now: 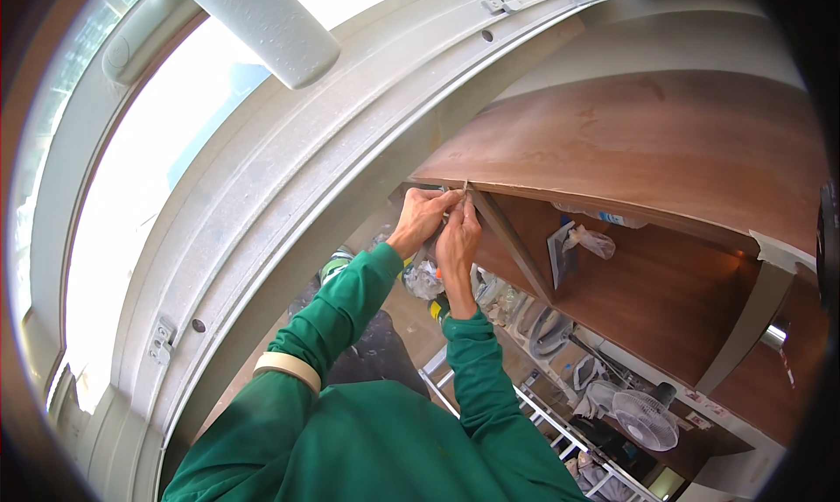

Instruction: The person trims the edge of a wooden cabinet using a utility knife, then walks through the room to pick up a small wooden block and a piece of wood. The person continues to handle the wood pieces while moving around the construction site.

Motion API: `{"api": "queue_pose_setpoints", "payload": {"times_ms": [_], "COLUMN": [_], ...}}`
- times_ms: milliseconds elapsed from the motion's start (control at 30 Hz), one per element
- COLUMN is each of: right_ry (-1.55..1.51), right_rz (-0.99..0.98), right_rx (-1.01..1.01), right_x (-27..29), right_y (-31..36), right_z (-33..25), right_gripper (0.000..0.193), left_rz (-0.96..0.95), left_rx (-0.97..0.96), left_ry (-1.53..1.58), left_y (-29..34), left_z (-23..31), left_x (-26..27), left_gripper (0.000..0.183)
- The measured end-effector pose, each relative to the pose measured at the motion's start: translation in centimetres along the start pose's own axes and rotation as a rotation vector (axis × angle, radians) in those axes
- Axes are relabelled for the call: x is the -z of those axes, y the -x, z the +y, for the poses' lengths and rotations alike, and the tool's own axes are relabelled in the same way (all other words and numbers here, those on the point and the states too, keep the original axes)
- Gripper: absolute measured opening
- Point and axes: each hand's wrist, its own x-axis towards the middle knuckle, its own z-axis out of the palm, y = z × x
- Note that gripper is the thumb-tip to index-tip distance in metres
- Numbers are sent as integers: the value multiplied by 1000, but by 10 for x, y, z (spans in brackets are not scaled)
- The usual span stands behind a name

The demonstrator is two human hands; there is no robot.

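At the top left corner of a brown wooden cabinet (595,147), my two hands meet with their fingertips close together. My left hand (426,213) is closed in a pinch by the front edge of the cabinet top. Just to its right, my right hand (459,233) points upward, its fingers pressed together near the top of an upright panel (512,239). Whatever lies between the fingers is too small to make out. Around my left forearm sits a cream roll of tape (287,368), over the green sleeve.
A white window frame (289,169) curves along my left. Inside the cabinet lies a clear plastic bag (592,241). Below on the right are a white ladder (547,421), a fan (646,417) and a coiled grey hose (551,331).
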Motion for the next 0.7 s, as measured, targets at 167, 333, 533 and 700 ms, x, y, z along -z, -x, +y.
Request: {"api": "queue_pose_setpoints", "payload": {"times_ms": [167, 333, 533, 700], "right_ry": [63, 147, -2, 88], "right_rz": [14, -49, 0, 50], "right_rx": [16, -31, -10, -56], "right_x": [-5, -3, -5, -7], "right_y": [-3, -11, -8, 0], "right_z": [-7, -6, 2, -18], "right_gripper": [49, 49, 51, 52], "left_rz": [-10, 37, 31, -25], "left_rx": [-170, -54, -40, -309], "left_ry": [-69, -3, -39, -214], "left_y": [-18, -20, -11, -16], "left_z": [-21, -13, -7, -13], "left_x": [5, 5, 2, 5], "left_gripper": [31, 34, 33, 31]}}
